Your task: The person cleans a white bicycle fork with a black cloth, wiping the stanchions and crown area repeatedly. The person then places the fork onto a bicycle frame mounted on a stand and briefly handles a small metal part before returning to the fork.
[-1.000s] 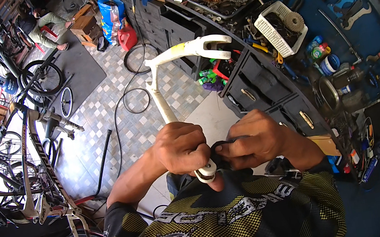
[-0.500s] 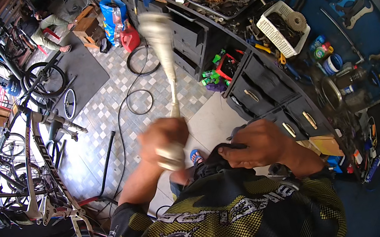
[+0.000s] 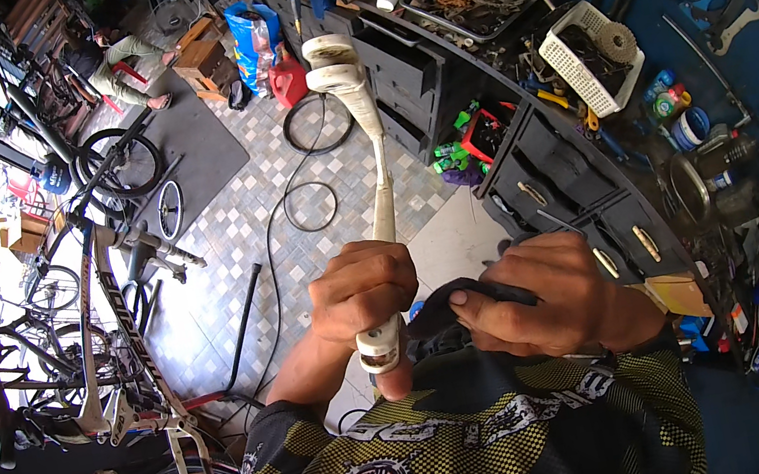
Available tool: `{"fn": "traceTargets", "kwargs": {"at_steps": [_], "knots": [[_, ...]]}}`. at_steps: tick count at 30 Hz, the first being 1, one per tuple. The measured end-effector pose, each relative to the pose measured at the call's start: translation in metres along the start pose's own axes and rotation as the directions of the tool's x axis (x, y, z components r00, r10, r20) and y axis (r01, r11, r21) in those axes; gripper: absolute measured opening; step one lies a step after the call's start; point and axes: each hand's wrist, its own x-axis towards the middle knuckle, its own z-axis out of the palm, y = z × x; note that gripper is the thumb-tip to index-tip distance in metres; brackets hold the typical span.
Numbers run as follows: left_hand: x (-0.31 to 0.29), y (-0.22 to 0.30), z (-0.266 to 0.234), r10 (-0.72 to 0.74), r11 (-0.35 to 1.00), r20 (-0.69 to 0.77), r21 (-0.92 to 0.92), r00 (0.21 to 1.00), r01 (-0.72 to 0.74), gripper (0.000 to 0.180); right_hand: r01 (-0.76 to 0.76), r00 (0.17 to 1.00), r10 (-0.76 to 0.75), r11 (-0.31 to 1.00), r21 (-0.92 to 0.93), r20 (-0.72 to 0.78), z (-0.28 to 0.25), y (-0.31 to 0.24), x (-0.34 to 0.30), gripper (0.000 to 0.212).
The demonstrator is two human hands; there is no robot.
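Upright before me stands a long white bike-frame link, slightly bent, with forked ring-shaped ends at the top and a round eye at the bottom. My left hand is closed round its lower part, and the bottom eye shows below the fingers. A black cloth rag is pinched in my right hand, its thumb pressed on top. The rag's free end reaches toward the lower part of the link; whether they touch I cannot tell.
On the right, a dark workbench with drawers bears a white basket of parts and several tools. A bicycle frame stands at left. A black cable lies on the tiled floor. A person sits far left.
The link, blurred before, now shows sharply, and it and my left hand have shifted right in the picture. My right hand has moved slightly right, still holding the rag. The whole view has shifted too.
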Motion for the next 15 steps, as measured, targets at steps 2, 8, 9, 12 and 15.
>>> {"fn": "traceTargets", "kwargs": {"at_steps": [2,8,9,12,15], "knots": [[0.0,0.002,-0.002,-0.011,1.0,0.022,0.021,1.0,0.011,0.028,0.043,0.999,-0.042,0.999,-0.006,0.01,0.003,0.003,0.006,0.029],[-0.001,0.0,-0.004,0.002,1.0,0.066,-0.01,0.998,-0.001,0.036,0.137,0.989,-0.132,0.988,-0.066,0.073,0.002,0.003,0.012,0.015],[-0.002,-0.001,-0.001,0.011,0.999,0.047,-0.039,0.999,-0.009,0.038,0.15,0.987,-0.145,0.986,-0.071,0.07,0.003,0.002,0.013,0.013],[-0.007,-0.004,0.005,-0.007,0.999,0.009,-0.044,1.0,0.007,0.044,0.123,0.991,-0.118,0.99,-0.074,0.066,0.008,-0.003,0.013,0.016],[-0.01,-0.005,0.005,-0.061,0.997,0.036,-0.048,0.998,0.062,0.047,0.086,0.996,-0.084,0.995,-0.053,0.044,0.015,-0.008,0.01,0.02]]}}
